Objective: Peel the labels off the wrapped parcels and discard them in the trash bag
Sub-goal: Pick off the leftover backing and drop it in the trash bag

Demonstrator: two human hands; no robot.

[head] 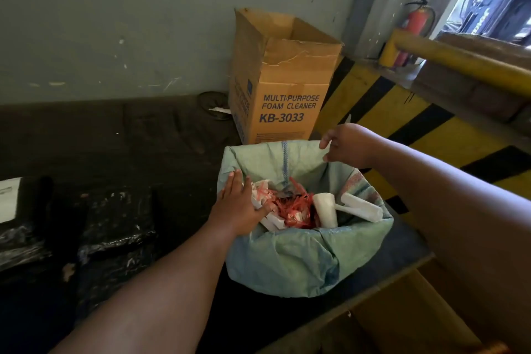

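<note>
Hands x2, trash bag x1

The dark floor carried a green trash bag, open at the top. Just behind it stood a tall cardboard box against the wall. Black-wrapped parcels lay well to the left.

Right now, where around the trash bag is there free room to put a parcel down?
Bare dark floor lies between the trash bag, the wall and the cardboard box. The left is crowded with black wrapped parcels. The left hand rests at the bag's mouth; the right hand holds its far rim. Inside, red strips and foam pieces fill it.
</note>
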